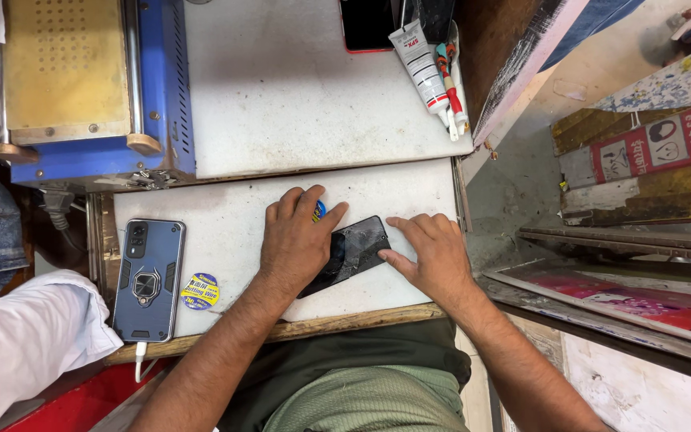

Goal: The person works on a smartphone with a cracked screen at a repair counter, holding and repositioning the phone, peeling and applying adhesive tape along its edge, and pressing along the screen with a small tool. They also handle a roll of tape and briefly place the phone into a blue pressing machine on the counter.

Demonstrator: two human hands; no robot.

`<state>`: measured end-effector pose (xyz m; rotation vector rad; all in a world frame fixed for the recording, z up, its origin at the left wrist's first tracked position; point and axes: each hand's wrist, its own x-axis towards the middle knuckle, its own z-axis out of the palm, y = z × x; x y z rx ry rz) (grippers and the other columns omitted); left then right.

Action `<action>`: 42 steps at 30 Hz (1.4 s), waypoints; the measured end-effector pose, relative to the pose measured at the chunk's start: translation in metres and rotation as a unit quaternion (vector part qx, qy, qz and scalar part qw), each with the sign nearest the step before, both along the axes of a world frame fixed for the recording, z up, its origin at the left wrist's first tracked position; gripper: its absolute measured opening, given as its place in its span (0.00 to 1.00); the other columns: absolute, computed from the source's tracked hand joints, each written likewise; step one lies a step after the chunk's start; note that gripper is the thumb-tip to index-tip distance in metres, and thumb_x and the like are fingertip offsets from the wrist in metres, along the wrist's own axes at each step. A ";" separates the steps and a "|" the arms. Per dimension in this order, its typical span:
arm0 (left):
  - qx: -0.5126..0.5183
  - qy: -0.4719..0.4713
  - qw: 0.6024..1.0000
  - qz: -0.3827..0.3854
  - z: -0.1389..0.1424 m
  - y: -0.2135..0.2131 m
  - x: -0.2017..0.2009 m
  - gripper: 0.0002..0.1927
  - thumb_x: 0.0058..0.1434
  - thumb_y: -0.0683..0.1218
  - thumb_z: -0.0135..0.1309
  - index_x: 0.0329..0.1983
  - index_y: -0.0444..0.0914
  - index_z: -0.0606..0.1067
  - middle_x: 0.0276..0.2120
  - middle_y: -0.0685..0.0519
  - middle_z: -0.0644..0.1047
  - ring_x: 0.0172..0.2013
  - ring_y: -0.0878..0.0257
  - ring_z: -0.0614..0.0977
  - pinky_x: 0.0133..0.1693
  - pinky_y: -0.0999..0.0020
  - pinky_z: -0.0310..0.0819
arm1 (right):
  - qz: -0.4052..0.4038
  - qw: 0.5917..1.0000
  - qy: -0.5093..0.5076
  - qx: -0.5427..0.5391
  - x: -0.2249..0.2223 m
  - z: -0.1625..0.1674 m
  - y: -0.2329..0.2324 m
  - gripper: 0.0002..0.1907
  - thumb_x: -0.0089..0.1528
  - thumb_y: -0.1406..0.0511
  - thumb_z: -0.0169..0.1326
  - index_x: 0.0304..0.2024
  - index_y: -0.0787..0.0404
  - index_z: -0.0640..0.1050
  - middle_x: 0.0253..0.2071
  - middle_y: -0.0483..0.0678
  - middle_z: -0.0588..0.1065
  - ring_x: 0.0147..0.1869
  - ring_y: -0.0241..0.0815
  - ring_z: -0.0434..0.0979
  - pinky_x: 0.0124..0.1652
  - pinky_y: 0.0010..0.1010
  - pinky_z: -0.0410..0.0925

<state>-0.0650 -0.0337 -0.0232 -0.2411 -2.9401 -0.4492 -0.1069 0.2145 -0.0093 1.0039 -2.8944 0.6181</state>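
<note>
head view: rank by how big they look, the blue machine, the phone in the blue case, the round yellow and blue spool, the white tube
1. blue machine
2. phone in the blue case
3. white tube
4. round yellow and blue spool

All rest on similar bench surfaces, so nearness hardly skews this.

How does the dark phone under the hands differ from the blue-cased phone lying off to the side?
The dark phone lies slanted, bare and scuffed; the blue-cased phone lies straight in a rugged ringed case with a white cable plugged in. The left hand and right hand press the dark phone; nobody touches the cased one. Both rest on the white worktop.

white tube (419,62); round yellow-blue label (200,291).
</note>
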 end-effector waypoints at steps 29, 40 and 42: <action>0.002 -0.003 1.000 0.017 -0.004 0.001 0.001 0.22 0.61 0.40 0.58 0.57 0.51 0.80 0.63 0.46 0.68 0.61 0.48 0.67 0.58 0.50 0.63 | -0.014 0.999 -0.007 0.031 0.003 0.006 -0.005 0.37 0.54 0.50 0.68 0.62 0.57 0.76 0.41 0.49 0.73 0.43 0.45 0.68 0.46 0.39 0.64; 0.015 -0.009 1.000 0.017 -0.003 0.001 0.002 0.22 0.60 0.40 0.57 0.57 0.51 0.80 0.63 0.46 0.68 0.62 0.48 0.66 0.58 0.49 0.62 | -0.018 1.000 -0.007 -0.003 0.003 0.004 -0.003 0.30 0.53 0.51 0.69 0.56 0.54 0.80 0.40 0.47 0.73 0.45 0.46 0.69 0.49 0.41 0.65; 0.015 -0.002 1.000 0.014 -0.003 0.000 0.002 0.22 0.60 0.40 0.57 0.57 0.52 0.80 0.63 0.46 0.68 0.62 0.48 0.66 0.58 0.49 0.62 | -0.018 1.000 -0.002 -0.018 0.002 0.003 -0.002 0.30 0.53 0.51 0.69 0.54 0.55 0.80 0.40 0.48 0.72 0.45 0.47 0.70 0.49 0.41 0.65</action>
